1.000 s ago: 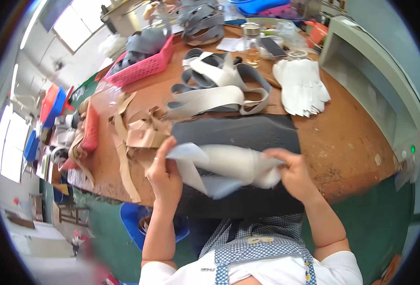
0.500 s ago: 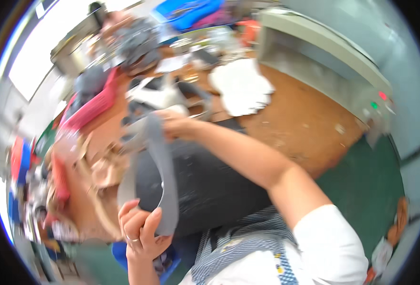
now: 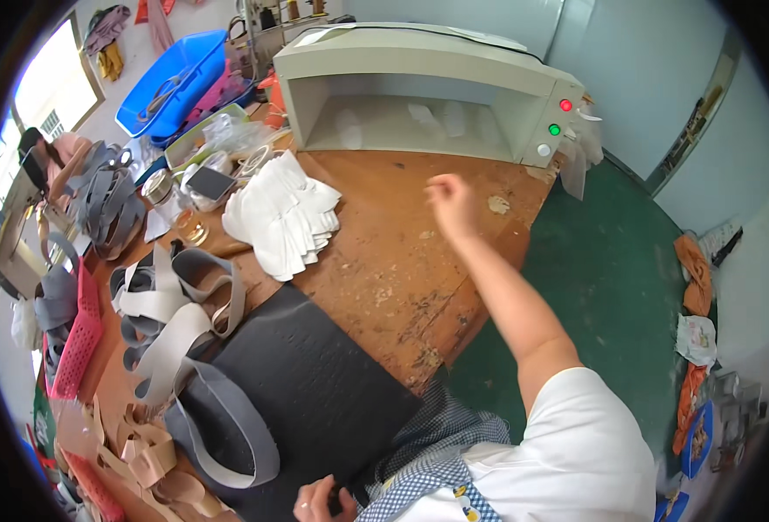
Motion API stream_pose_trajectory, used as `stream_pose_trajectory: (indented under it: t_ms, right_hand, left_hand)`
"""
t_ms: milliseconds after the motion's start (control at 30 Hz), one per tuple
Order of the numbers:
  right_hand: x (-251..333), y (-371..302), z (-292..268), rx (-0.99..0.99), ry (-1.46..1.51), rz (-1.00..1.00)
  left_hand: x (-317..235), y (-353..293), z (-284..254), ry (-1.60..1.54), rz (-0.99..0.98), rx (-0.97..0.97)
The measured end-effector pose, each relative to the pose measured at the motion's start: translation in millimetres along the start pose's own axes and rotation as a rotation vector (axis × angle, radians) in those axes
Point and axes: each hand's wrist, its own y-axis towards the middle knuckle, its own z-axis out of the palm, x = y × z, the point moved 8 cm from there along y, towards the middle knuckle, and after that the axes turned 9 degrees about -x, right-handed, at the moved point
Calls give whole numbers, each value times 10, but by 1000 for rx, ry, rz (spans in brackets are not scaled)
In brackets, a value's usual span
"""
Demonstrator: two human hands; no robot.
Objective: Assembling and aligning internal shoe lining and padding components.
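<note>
A grey strap loop [image 3: 241, 426] lies on the black mat [image 3: 315, 374] at the table's near side. Close to the mat's lower edge is my left hand [image 3: 319, 500], fingers loosely bent and apart, holding nothing I can see. My right hand [image 3: 451, 204] hovers over the brown tabletop in front of the grey-white machine [image 3: 419, 65], curled closed with nothing showing in it. More grey and off-white straps [image 3: 171, 313] are heaped at the mat's upper left. Fanned out beyond the mat is a stack of white cut pieces [image 3: 284, 217].
Beige straps [image 3: 154, 452] and a pink basket [image 3: 80, 335] are at the left. A blue tray [image 3: 175, 83], a phone [image 3: 210, 183] and a tape roll [image 3: 191, 230] sit farther back. The machine's open front faces the table. Another person [image 3: 58, 161] is at far left.
The strap I held stretched between both hands now rests on the mat. My right hand has moved right, toward the machine; my left has dropped to the near edge. My view has swung right.
</note>
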Motion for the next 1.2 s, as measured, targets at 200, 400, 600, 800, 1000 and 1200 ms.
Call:
stream_pose_trajectory:
  t_ms: [200,400,600,800,1000,1200]
  right_hand:
    - [-1001,1290,-1612,-535,-708,-76]
    - [-1251,1762,-2227,-678,-831,90]
    - [-1342,2003,-2224,-504,-952,42]
    - [-1389,2117,-2098,-448,-935,38]
    - [-1532,2307,-2310,-413,-1029,-41]
    - [-1568,2107,-2122,-487,-974,68]
  left_hand:
    - [59,15,256,110,-163,-73]
    - [16,84,307,103,-170,-81]
    - [-13,105,357,118,-179,-55]
    - [44,53,363,130,-188,-58]
    - [259,-164,430,176,-397,189]
    - [148,-46,292,135,-322,-12]
